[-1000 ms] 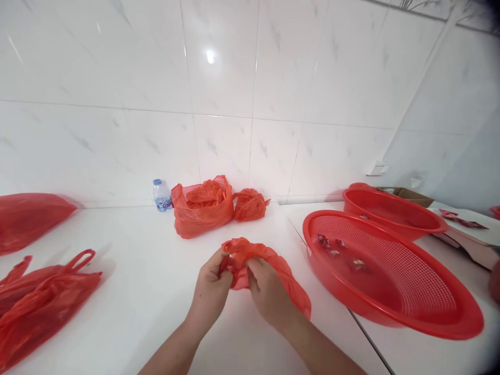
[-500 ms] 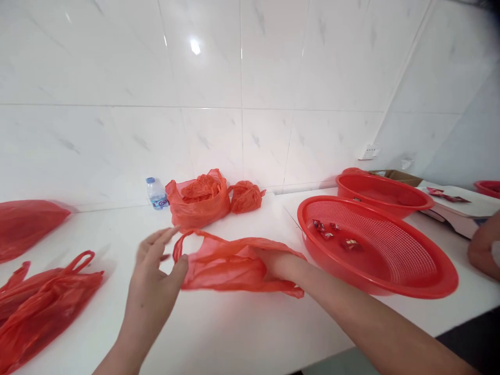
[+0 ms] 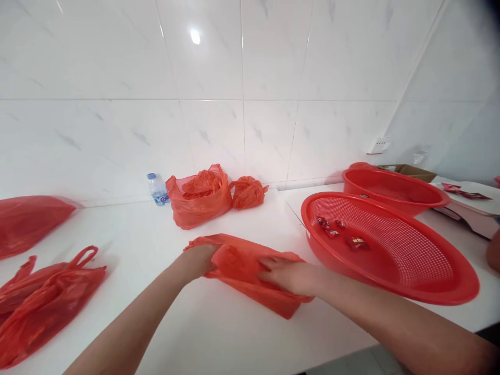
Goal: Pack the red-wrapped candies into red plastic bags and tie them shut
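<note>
Against marbled wall tiles [image 3: 125, 57], white tabletop [image 3: 187, 333], hands [image 3: 289, 274] inside red bag [image 3: 234, 264]

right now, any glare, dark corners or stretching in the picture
Head view: a white glare spot on the tiled wall; head view: the upper right corner goes dark; head view: the perforated red basket looks stretched toward the right, likely lens distortion.

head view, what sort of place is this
Probably a small packing room or workroom, though the pictures don't settle it. There's a long white table against a tiled wall, a red plastic bag being handled, and a red basket with small packets.
</note>
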The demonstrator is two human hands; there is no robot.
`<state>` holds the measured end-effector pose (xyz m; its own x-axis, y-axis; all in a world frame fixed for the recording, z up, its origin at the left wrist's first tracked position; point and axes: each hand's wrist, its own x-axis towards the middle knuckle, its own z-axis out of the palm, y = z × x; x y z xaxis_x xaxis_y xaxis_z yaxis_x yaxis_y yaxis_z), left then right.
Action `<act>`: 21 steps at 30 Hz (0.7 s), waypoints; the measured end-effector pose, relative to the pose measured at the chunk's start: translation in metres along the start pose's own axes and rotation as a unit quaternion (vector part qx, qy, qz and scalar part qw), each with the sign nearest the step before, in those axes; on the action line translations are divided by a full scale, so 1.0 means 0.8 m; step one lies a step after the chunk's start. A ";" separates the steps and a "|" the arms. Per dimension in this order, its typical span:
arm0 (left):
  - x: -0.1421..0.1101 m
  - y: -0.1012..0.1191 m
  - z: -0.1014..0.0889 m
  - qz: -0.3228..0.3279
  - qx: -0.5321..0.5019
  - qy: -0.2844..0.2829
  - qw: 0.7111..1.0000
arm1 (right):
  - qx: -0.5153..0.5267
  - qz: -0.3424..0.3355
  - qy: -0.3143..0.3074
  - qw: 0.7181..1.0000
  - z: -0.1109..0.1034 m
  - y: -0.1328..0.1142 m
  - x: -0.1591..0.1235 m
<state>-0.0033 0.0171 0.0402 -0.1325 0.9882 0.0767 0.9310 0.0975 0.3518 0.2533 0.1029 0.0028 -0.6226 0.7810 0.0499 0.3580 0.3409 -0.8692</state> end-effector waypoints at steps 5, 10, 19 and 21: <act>-0.019 0.017 -0.009 0.048 -0.014 0.004 0.999 | -0.034 -0.055 -0.154 0.986 -0.032 -0.032 0.008; -0.021 0.046 0.006 0.150 0.047 0.001 0.988 | -0.108 0.002 -0.050 0.993 -0.014 -0.019 0.062; -0.023 0.008 0.017 0.075 0.054 -0.117 0.989 | -0.244 0.025 0.012 0.969 0.019 0.038 0.138; -0.018 0.009 0.018 0.101 0.031 -0.008 0.994 | -0.261 0.012 0.016 0.965 0.018 0.037 0.149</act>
<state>0.0104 0.0053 0.0280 0.0650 0.9901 0.1242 0.9573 -0.0970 0.2723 0.1797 0.1985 -0.0242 -0.5906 0.8050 0.0554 0.6792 0.5330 -0.5046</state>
